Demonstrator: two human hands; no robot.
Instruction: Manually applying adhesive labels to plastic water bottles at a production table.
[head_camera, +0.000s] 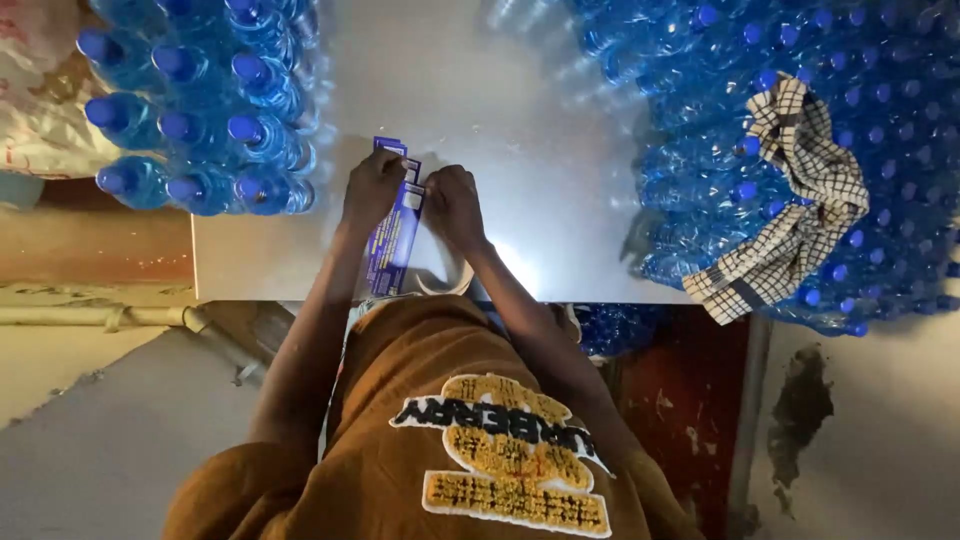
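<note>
Seen from the head view, looking down over an orange-brown shirt (470, 440) at a white surface (520, 110). Left hand (372, 190) and right hand (452, 205) close together near the front edge of the surface, both resting on a stack of blue-purple label strips (395, 240). Left grip closed over the upper part of the strips, fingers curled down onto them; right grip pinched on the right edge of the same strips, knuckles up. Strips lying lengthwise toward the body, upper ends showing just beyond the left fingers, lower ends reaching the surface's near edge. Roll of tape (445, 285) lying just below the right wrist, partly hidden by the forearm. Block of clear bottles with blue caps (200, 110) standing upright at the far left of the surface, just beside the left hand but not touching it. Larger heap of blue-capped bottles (700, 150) piled at the right, well apart from the hands. Checked black-and-white cloth (800, 200) draped over that heap, hanging down past the surface's edge. Bare concrete floor (100, 440) at lower left
</note>
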